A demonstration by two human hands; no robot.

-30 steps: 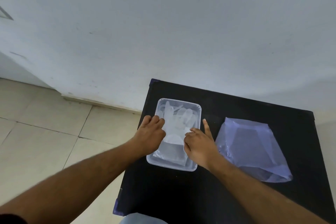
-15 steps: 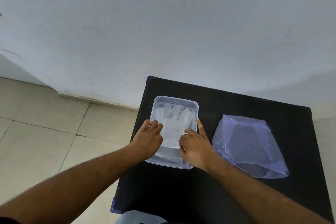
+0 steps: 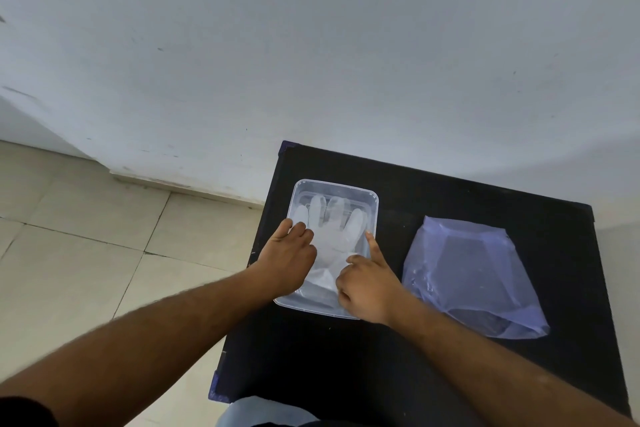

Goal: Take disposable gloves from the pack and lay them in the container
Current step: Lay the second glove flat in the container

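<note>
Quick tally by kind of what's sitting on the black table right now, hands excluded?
Clear rectangular plastic container: 1
Translucent disposable glove spread flat inside it: at least 1 visible; any beneath cannot be told
Bluish translucent plastic glove pack: 1
Total: 3 things on the black table

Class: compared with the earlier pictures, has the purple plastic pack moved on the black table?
No. The purple plastic pack keeps its place on the black table, right of the clear plastic container; only the camera shifted.

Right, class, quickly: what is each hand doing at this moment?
Left hand: open, fingers pressing flat on the glove in the container, holding nothing.
Right hand: open, index finger extended, smoothing the glove.
</note>
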